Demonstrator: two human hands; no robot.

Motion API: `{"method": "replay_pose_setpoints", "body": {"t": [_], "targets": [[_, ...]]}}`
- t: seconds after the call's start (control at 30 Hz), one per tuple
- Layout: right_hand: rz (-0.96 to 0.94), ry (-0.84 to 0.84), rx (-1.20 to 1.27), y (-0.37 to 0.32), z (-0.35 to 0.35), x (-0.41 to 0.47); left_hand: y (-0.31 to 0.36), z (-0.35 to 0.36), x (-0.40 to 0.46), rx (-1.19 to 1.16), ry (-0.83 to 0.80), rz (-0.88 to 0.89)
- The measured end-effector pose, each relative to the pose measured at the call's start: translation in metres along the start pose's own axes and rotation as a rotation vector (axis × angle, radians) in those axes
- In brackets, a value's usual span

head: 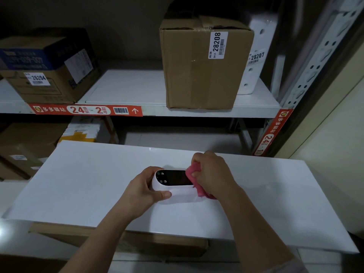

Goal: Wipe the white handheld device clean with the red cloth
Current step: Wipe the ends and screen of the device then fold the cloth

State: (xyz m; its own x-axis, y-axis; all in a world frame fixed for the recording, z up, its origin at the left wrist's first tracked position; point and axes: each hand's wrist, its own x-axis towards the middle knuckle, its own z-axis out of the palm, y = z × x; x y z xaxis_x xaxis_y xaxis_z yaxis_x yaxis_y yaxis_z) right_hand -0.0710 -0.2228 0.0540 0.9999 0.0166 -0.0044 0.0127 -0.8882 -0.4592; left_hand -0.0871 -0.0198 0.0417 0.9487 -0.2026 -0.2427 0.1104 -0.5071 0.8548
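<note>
- Head view, surroundings: a white metal shelf (128, 89) runs across the back, with a red label strip (86, 110) on its front edge reading "24" and "2" beside a barcode and an arrow.
- On that shelf stands a tall brown cardboard box (199, 71) bearing a sticker "28208"; just right of it, partly hidden, is a white parcel (254, 62) marked "28207".
- At the left end sits a lower blue-and-brown carton (45, 67) labelled "26204".
- Below the shelf more cartons (25, 146) sit in shadow, too dim to read.
- A perforated steel upright (315, 62) rises at right, with a second red label (270, 133) along its lower part.
- Nearest is a white tabletop (78, 184); a brown board shows under its near edge.
- The white handheld device (173, 186) lies near the middle of the tabletop, long side left to right, dark screen upward and four small round buttons at its left end.
- The left hand (141, 192) clasps the device's left end, thumb along the near side, fingers curled over the far edge.
- The right hand (212, 174) is bunched around the red cloth (192, 174), pressing it onto the device's right end; the cloth hides that end, and a fold hangs out below the palm.
- Both forearms reach in from the lower edge, nothing between them and the device.
</note>
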Motion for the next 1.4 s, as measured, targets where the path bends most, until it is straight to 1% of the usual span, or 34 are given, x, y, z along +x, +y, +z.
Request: {"method": "replay_pose_setpoints", "body": {"t": [0.13, 0.23, 0.3, 0.4, 0.5, 0.57, 0.67, 0.73, 0.83, 0.9, 1.0, 1.07, 1.17, 1.27, 1.33, 1.4], "targets": [[0.095, 0.01, -0.046, 0.016, -0.003, -0.001, -0.003, -0.003, -0.002, -0.073, 0.027, -0.078], [0.208, -0.081, 0.18, 0.024, -0.002, -0.004, -0.006, -0.004, -0.004, -0.081, 0.023, -0.117], [0.233, -0.139, 0.293, 0.026, -0.002, -0.006, -0.008, -0.004, -0.003, -0.037, 0.033, -0.121], [0.255, -0.145, 0.413, 0.028, -0.004, -0.006, -0.008, -0.002, -0.001, 0.0, 0.051, -0.123], [0.345, -0.131, 0.602, 0.032, -0.001, -0.006, -0.01, -0.002, 0.0, 0.01, 0.063, -0.124], [0.411, -0.152, 0.729, 0.033, 0.002, -0.006, -0.012, -0.003, -0.001, 0.013, 0.065, -0.123], [0.497, -0.2, 0.845, 0.034, 0.006, -0.006, -0.018, -0.006, -0.001, -0.009, 0.058, -0.124], [0.492, -0.165, 0.875, 0.035, 0.008, -0.004, -0.022, -0.008, -0.001, -0.008, 0.042, -0.121], [0.478, -0.046, 0.907, 0.028, 0.014, 0.0, -0.029, -0.011, -0.001, 0.006, 0.023, -0.107], [0.452, 0.013, 0.906, 0.024, 0.023, 0.004, -0.032, -0.013, -0.002, 0.01, 0.005, -0.094], [0.422, 0.025, 0.881, 0.021, 0.04, 0.008, -0.038, -0.013, -0.003, 0.001, 0.018, -0.092], [0.399, 0.025, 0.784, 0.019, 0.049, 0.008, -0.041, -0.012, -0.004, -0.013, 0.035, -0.097], [0.355, -0.014, 0.573, 0.019, 0.054, 0.007, -0.043, -0.01, -0.005, -0.028, 0.055, -0.104], [0.365, -0.132, 0.451, 0.02, 0.047, 0.004, -0.04, -0.01, -0.006, -0.041, 0.073, -0.107], [0.354, -0.255, 0.378, 0.023, 0.038, 0.001, -0.038, -0.012, -0.007, -0.051, 0.074, -0.113], [0.374, -0.386, 0.384, 0.026, 0.026, -0.004, -0.037, -0.014, -0.009, -0.06, 0.067, -0.115]]}}
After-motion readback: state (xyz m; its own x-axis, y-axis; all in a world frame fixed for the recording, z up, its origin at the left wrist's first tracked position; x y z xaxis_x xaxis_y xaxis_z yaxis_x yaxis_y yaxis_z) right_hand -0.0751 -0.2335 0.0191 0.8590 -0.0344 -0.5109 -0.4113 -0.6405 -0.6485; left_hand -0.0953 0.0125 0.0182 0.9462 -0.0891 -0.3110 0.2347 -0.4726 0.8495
